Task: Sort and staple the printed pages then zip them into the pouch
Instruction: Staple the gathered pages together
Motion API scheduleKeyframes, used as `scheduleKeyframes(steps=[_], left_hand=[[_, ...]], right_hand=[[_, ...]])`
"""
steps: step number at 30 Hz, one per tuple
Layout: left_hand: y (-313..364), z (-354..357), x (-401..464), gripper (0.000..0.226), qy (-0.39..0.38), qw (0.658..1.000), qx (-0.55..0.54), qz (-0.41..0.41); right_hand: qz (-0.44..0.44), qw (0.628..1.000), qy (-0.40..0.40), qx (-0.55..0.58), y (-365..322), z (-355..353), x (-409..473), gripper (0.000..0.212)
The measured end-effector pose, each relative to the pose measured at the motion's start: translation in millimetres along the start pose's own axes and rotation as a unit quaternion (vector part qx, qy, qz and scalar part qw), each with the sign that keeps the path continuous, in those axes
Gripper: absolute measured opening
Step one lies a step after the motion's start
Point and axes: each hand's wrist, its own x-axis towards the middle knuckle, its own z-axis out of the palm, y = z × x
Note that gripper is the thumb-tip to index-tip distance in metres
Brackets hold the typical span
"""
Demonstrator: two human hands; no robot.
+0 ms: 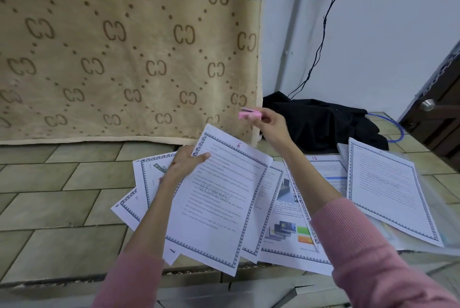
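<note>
A pale tiled floor [74, 208] is stretching out beneath a beige blanket [112, 58] patterned with brown letters, which is hanging against a white wall; a black cloth [321, 123] is lying crumpled in the corner with a thin cable [321, 41] running up behind it. A person in pink sleeves is leaning over printed pages fanned out across the floor. The left hand [185, 165] is gripping a bordered sheet or thin set [219, 198] marked with a handwritten 6, thumb lying across its upper left edge, lifting it above the loose pages [281, 210] underneath. The right hand [272, 127] is raised just beyond the sheet's top corner, fingers curled around a small pink stapler [250, 114]; it is blurred, so whether its mouth is open is unclear. Well apart to the right, another bordered page [388, 190] is resting on what looks like a clear plastic pouch [428, 240], though that is hard to confirm. The stapling step seems to be in hand, with sorting only partly done. Next, the stapler likely needs bringing down onto the held set's top corner, edges squared first so every sheet is caught.
</note>
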Motion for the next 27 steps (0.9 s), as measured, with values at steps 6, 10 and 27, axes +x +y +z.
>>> scheduleKeyframes(steps=[6,10,27], left_hand=[[-9.2,-26.0,-10.5,0.021,0.039,0.993,-0.108,-0.019],[-8.0,-30.1,-9.8,0.023,0.043,0.990,-0.130,-0.024],[35.7,-18.6,-22.7,0.035,0.122,0.985,-0.100,0.073]], right_hand=[[0.147,0.959,0.174,-0.166,68.9,-21.0,-36.5,0.037],[0.188,0.919,0.032,-0.344,100.8,-17.4,-69.8,0.039],[0.043,0.995,0.052,0.079,-2.4,21.6,-58.3,0.021]])
